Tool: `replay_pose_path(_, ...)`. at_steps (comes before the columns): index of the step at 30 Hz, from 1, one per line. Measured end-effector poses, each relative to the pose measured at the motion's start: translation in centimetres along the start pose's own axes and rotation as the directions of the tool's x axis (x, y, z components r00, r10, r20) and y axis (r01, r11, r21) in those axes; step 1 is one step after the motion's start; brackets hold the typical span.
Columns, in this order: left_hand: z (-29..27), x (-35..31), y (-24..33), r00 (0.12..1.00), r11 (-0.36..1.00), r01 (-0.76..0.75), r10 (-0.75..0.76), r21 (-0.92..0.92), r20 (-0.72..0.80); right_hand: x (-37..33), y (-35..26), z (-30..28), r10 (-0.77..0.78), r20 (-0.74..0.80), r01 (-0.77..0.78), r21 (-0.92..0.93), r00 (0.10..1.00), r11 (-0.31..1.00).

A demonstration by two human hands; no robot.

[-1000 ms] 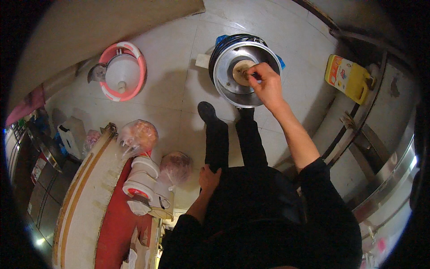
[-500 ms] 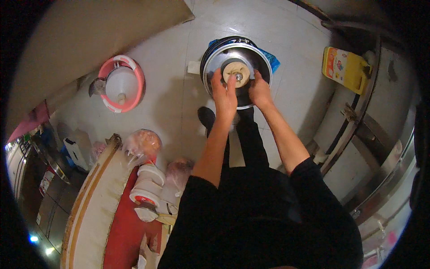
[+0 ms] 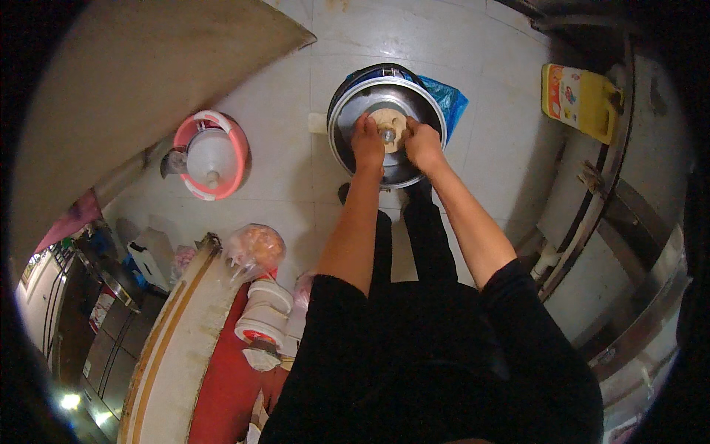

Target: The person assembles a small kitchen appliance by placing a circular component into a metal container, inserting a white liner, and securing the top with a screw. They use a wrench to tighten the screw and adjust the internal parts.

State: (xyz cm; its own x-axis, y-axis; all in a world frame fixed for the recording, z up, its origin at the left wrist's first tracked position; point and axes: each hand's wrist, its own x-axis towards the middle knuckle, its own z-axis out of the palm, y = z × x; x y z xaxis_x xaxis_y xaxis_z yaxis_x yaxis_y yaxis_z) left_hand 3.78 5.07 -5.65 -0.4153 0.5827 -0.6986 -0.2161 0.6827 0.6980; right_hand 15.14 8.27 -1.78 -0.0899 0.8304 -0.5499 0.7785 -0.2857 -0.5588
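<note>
A round, shiny metal bowl-shaped drum (image 3: 347,152) stands on the floor in front of my feet. At its centre sits a beige round disc (image 3: 388,117) with a metal bolt or nut (image 3: 387,136) in the middle. My left hand (image 3: 369,148) reaches into the drum, its fingers bent against the disc's left side. On the right side, my right hand (image 3: 424,147) grips the disc's edge with curled fingers. The fingertips of both hands are partly hidden. A dark ring and a blue plastic bag (image 3: 450,103) show behind the drum.
A pink basin (image 3: 242,159) holding a pale funnel-like piece stands at left. A yellow jug (image 3: 580,103) is by the shelving at right. Nearer me at left are a red-sided counter (image 3: 222,377), white tubs (image 3: 264,314) and a plastic bag of food (image 3: 257,248).
Both hands have closed in on the beige disc; before, the right hand was farther from it with looser fingers. The view has shifted slightly, and the drum appears a little lower and farther left.
</note>
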Motion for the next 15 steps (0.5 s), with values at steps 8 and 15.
replay_pose_path(8, -0.6, -2.7, 1.9, 0.994, 0.998, -0.038, 0.032, -0.052, -0.107, -2.0, -1.8, -2.6, 0.03, 0.059, -0.036, 0.088, 0.998, 0.995)
replay_pose_path(15, -4.9, -9.3, 5.9, 0.98, 0.977, -0.004, 0.047, -0.215, 0.194, -6.4, -3.3, -5.1, -0.029, 0.052, 0.016, 0.232, 0.998, 0.973)
